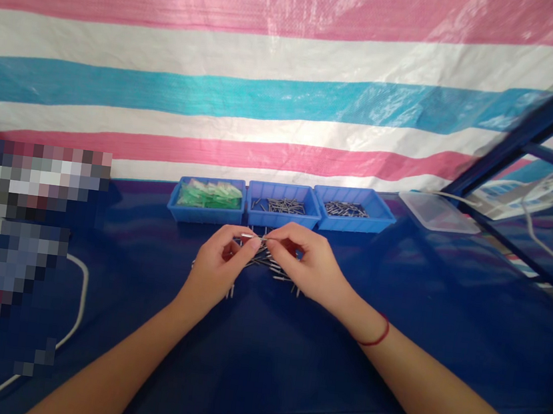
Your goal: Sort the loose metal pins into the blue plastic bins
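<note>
My left hand [222, 264] and my right hand [307, 264] meet over a loose pile of small metal pins [269, 264] on the blue table [258, 352]. Both hands pinch the ends of one thin metal pin [254, 236] held level between the fingertips. A red string circles my right wrist. Behind the pile stand three blue bins in a row: the left bin [207, 200] holds green plastic pieces, the middle bin [283, 206] holds metal pins, the right bin [353, 210] holds darker metal pins.
A clear plastic lid or tray [437, 212] lies right of the bins. A white cable [72, 316] curves across the table's left side. A striped tarp [271, 85] hangs behind. A blue metal frame [521, 140] slants at the right.
</note>
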The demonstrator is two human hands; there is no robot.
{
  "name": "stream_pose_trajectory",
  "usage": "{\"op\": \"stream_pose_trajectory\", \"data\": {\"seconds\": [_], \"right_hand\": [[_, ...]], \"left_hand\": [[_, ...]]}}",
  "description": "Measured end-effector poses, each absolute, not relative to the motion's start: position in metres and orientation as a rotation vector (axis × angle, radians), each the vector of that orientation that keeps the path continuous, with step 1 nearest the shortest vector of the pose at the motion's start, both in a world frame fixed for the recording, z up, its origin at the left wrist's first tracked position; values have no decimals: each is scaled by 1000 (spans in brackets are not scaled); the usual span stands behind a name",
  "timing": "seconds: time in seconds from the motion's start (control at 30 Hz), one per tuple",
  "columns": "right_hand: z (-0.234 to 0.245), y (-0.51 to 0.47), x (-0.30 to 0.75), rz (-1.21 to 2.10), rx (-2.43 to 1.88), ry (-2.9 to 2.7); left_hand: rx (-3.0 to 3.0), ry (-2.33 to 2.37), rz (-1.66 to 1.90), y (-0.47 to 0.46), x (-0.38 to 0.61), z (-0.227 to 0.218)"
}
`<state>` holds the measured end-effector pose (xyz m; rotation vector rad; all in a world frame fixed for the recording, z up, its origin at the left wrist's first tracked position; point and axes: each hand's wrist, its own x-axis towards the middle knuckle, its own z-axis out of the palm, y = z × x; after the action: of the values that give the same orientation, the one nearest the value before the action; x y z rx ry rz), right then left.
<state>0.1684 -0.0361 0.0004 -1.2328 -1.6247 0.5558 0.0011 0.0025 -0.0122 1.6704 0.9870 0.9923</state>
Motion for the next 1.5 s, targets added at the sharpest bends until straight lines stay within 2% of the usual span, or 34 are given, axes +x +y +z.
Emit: {"op": "stream_pose_trajectory", "data": {"seconds": [0.17,0.4,0.53,0.67,0.87,1.03,1.23,1.5], "right_hand": [[5,-24,195,378,-1355,-1468],[4,-6,282,-310,-1941,-1264],[-2,-6,303,-410,-2227,-1313],[1,-8,298,-490,-2227,-1282],[2,-9,257,-374,-1894,-1583],[-1,-17,217,-206,-1668,-1860],[0,-23,197,0,-1569,-1953],[-3,-29,180,437,-1421,-1902]], "left_hand": [[1763,1054,967,3,-2,-4],[1984,1104,918,3,-4,0],[2132,1087,871,4,-5,-3],[2381,1046,787,10,-9,-5],[2762,1115,407,17,-16,-9],[2872,1142,315,16,-14,-12],[2866,1152,366,15,-13,-12],[2589,1151,572,17,-10,-15]]}}
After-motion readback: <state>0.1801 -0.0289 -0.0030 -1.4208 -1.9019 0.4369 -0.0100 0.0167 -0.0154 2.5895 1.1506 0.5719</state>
